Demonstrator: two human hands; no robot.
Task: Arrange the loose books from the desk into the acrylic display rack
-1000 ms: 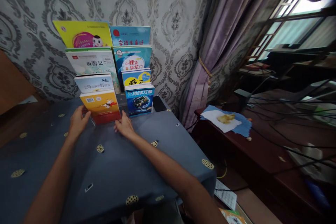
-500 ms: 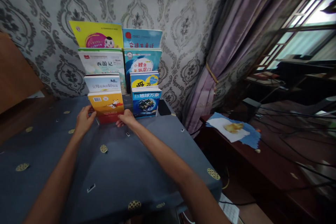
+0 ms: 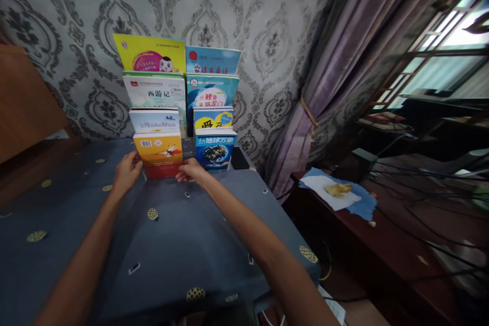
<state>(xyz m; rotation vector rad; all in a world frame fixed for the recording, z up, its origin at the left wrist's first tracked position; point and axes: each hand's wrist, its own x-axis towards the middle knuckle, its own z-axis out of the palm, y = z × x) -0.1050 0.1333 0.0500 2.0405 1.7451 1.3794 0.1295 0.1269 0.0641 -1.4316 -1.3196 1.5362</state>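
Two tiered columns of upright books stand at the back of the dark cloth-covered table. My left hand is at the left edge of the orange and red book, fingers bent against it. At that book's lower right edge is my right hand, its fingers closed along the side. Behind the orange book rise a white book, a pale green one and a yellow-green one. The right column has a blue globe book in front, with blue and yellow covers behind.
A black phone lies right of the books. Patterned wall behind, purple curtain at the right. Beyond it, a dark red desk bears a blue cloth, white paper and cables. A brown wooden panel is at the left.
The view has shifted slightly, so the books and hands appear a little further right. Both hands remain at the orange book's sides.
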